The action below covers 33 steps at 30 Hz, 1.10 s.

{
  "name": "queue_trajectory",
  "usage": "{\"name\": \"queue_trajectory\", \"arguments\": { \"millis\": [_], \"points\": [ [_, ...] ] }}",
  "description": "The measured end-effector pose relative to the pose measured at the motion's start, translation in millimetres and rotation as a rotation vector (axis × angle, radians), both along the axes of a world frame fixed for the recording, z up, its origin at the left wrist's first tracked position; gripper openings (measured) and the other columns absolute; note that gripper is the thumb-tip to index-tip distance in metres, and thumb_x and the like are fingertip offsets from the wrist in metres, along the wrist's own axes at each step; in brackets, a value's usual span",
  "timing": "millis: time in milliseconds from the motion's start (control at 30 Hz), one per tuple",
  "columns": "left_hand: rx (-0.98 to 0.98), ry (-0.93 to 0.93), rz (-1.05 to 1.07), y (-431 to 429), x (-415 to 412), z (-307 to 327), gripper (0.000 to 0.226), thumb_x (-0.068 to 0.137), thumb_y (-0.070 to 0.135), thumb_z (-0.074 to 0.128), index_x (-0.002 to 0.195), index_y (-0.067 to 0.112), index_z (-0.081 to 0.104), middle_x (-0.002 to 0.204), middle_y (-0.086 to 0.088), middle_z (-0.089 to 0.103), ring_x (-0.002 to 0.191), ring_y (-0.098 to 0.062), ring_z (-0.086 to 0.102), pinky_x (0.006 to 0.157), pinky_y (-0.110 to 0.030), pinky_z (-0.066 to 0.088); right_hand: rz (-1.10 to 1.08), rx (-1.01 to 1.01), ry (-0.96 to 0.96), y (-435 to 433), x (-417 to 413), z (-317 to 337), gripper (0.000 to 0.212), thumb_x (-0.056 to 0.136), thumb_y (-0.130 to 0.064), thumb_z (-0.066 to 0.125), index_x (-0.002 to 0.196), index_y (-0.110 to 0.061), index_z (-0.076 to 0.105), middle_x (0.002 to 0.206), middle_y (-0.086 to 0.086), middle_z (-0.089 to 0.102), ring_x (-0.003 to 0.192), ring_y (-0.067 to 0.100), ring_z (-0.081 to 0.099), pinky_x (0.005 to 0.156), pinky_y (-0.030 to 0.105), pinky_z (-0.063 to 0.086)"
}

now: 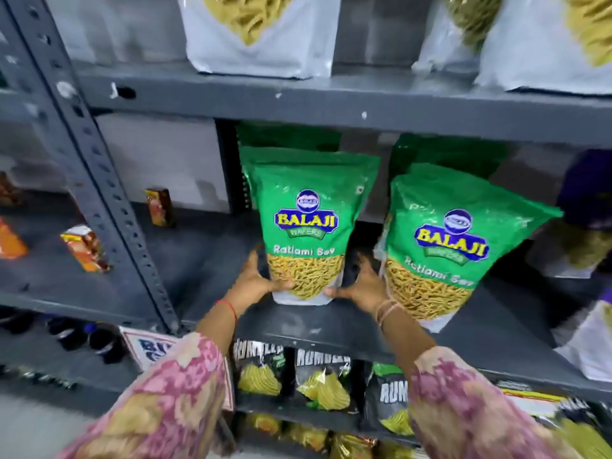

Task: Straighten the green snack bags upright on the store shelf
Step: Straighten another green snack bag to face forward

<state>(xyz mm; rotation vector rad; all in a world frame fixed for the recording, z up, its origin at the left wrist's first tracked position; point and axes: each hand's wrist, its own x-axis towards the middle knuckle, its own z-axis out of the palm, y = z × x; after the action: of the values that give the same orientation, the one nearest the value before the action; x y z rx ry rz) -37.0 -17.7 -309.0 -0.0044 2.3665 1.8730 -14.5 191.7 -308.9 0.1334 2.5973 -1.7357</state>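
Observation:
A green Ratlami Sev snack bag stands upright on the grey middle shelf, with more green bags stacked behind it. My left hand grips its lower left edge, thumb on the front. My right hand presses its lower right edge, thumb on the front as well. A second green snack bag stands to the right, leaning and turned slightly, with another green bag behind it.
White bags of yellow snacks fill the shelf above. Black snack bags sit on the shelf below. Small orange boxes stand to the left past the perforated upright post. A purple bag is at the far right.

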Motion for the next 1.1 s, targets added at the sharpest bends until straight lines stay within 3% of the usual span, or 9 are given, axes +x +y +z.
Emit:
{"name": "queue_trajectory", "arguments": {
  "millis": [100, 167, 267, 433, 667, 800, 933, 1033, 1100],
  "points": [
    [0.122, -0.033, -0.094, 6, -8, -8, 0.071, 0.065, -0.012, 0.069, 0.126, -0.001, 0.035, 0.118, -0.015, 0.054, 0.094, -0.014, 0.056, 0.071, -0.007, 0.05, 0.032, -0.072, -0.012, -8, -15, -22, 0.091, 0.059, 0.001, 0.081, 0.135, -0.006, 0.031, 0.14, 0.015, 0.045, 0.124, 0.023, 0.044, 0.106, 0.03, 0.036],
    [0.16, -0.013, -0.076, 10, -8, -12, 0.061, 0.063, -0.015, 0.068, 0.117, 0.002, 0.044, 0.108, -0.01, 0.056, 0.083, -0.008, 0.055, 0.062, -0.004, 0.048, -0.015, -0.135, 0.021, -16, -15, -30, 0.078, 0.06, 0.004, 0.078, 0.128, -0.007, 0.042, 0.131, 0.015, 0.054, 0.112, 0.019, 0.05, 0.096, 0.02, 0.043],
    [0.186, -0.006, -0.044, 4, -9, -11, 0.062, 0.062, -0.014, 0.07, 0.116, 0.004, 0.047, 0.107, -0.009, 0.056, 0.094, -0.016, 0.054, 0.075, -0.015, 0.049, -0.086, -0.178, 0.06, -27, -14, -33, 0.065, 0.058, 0.004, 0.079, 0.116, -0.006, 0.053, 0.122, 0.018, 0.061, 0.105, 0.023, 0.056, 0.098, 0.038, 0.045],
    [0.2, 0.024, -0.073, -24, -8, 1, 0.057, 0.061, -0.019, 0.067, 0.106, 0.009, 0.049, 0.11, -0.013, 0.056, 0.102, -0.023, 0.052, 0.085, -0.031, 0.048, -0.079, -0.182, 0.142, -55, -5, -23, 0.057, 0.057, 0.005, 0.079, 0.107, -0.01, 0.058, 0.105, 0.005, 0.064, 0.093, 0.015, 0.057, 0.067, 0.002, 0.046],
    [0.121, -0.027, -0.083, -60, 4, 2, 0.059, 0.062, -0.017, 0.067, 0.11, 0.009, 0.047, 0.125, -0.027, 0.054, 0.118, -0.038, 0.05, 0.104, -0.051, 0.039, -0.081, -0.131, 0.193, -88, 15, -24, 0.059, 0.058, -0.005, 0.081, 0.113, -0.006, 0.059, 0.101, 0.001, 0.064, 0.094, 0.013, 0.058, 0.064, -0.006, 0.039],
    [0.124, -0.067, -0.065, -68, 6, -10, 0.06, 0.062, -0.016, 0.068, 0.112, 0.011, 0.047, 0.124, -0.025, 0.056, 0.113, -0.033, 0.053, 0.104, -0.047, 0.04, -0.1, -0.099, 0.18, -97, 22, -35, 0.051, 0.059, -0.01, 0.082, 0.106, -0.009, 0.06, 0.096, 0.0, 0.066, 0.089, 0.014, 0.06, 0.073, 0.011, 0.047],
    [0.15, -0.091, -0.083, -72, 9, -19, 0.061, 0.066, -0.01, 0.068, 0.117, 0.01, 0.044, 0.124, -0.021, 0.055, 0.115, -0.032, 0.052, 0.104, -0.045, 0.039, -0.107, -0.108, 0.166, -100, 23, -35, 0.054, 0.061, -0.009, 0.081, 0.109, -0.008, 0.057, 0.097, -0.001, 0.063, 0.089, 0.015, 0.059, 0.068, 0.004, 0.047],
    [0.175, -0.052, -0.039, -69, 22, -24, 0.057, 0.069, -0.006, 0.068, 0.12, 0.005, 0.045, 0.124, -0.019, 0.055, 0.106, -0.024, 0.054, 0.097, -0.035, 0.042, -0.131, -0.157, 0.178, -98, 38, -38, 0.08, 0.064, -0.015, 0.08, 0.133, -0.01, 0.039, 0.131, 0.005, 0.052, 0.115, 0.015, 0.049, 0.096, 0.02, 0.043],
    [0.185, 0.079, 0.174, -65, 46, -34, 0.049, 0.069, -0.001, 0.07, 0.113, 0.004, 0.051, 0.111, -0.017, 0.061, 0.091, -0.015, 0.059, 0.086, -0.018, 0.045, -0.217, -0.188, 0.23, -89, 60, -45, 0.084, 0.068, -0.018, 0.078, 0.137, -0.013, 0.031, 0.143, 0.007, 0.037, 0.128, 0.016, 0.038, 0.101, 0.024, 0.038]
  ]
}}
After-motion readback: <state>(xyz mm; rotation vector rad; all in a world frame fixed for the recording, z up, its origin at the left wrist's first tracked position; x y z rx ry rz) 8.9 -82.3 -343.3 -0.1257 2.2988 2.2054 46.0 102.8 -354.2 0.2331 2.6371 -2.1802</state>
